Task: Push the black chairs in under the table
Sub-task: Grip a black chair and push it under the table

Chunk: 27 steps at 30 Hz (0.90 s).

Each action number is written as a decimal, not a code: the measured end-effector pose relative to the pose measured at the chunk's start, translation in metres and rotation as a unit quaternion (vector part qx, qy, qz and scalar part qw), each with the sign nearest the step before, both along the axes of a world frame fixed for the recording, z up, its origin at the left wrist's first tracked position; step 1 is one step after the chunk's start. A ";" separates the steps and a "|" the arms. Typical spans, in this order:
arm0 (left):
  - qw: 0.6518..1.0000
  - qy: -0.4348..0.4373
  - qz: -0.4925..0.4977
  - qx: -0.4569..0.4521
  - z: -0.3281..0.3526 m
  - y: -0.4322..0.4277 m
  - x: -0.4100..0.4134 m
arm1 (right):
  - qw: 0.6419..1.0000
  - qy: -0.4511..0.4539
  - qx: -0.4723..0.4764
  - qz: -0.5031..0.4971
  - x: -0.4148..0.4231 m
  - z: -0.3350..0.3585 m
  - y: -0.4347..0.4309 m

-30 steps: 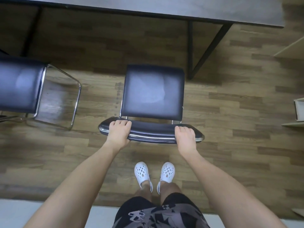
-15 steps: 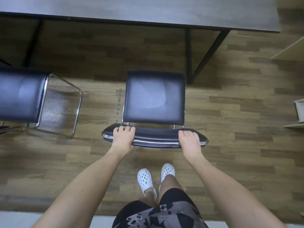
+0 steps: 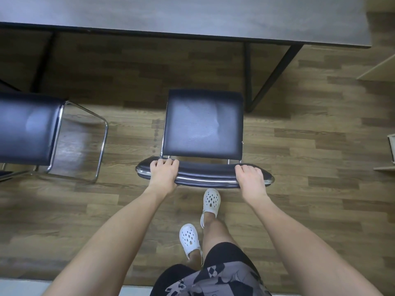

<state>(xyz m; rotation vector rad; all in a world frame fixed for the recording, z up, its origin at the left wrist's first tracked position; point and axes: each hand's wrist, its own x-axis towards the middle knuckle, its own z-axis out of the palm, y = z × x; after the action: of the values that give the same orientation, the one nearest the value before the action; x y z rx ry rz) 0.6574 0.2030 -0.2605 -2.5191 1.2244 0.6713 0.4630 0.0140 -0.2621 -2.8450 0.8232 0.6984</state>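
Black chair (image 3: 203, 124), padded, chrome-framed, on the wood floor (image 3: 310, 199) short of the tabletop (image 3: 192, 16): probably light, stiff, easy-sliding; left hand (image 3: 163, 175) and right hand (image 3: 251, 178), set apart, grip its backrest top (image 3: 206, 175), the sensible hold.

Dim, soft overhead light; seat glare; blurred, bowed edges.

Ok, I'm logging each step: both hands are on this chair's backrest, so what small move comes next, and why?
Probably push the chair straight forward: the left hand and right hand grip its backrest, and it sits wholly short of the table edge.
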 end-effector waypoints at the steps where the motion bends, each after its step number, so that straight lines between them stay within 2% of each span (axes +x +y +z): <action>1: 1.000 0.001 0.000 0.002 0.000 -0.004 0.004 | 1.000 0.000 0.001 -0.001 0.003 0.000 -0.004; 27: 1.000 -0.001 0.008 0.025 -0.002 -0.108 0.099 | 1.000 0.009 0.019 -0.002 0.099 0.004 -0.107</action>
<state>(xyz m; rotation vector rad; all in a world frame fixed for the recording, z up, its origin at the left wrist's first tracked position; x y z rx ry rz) 0.7564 0.0952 -0.2624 -2.4909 1.1743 0.6924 0.5615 -0.0926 -0.2584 -2.8069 0.8089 0.7335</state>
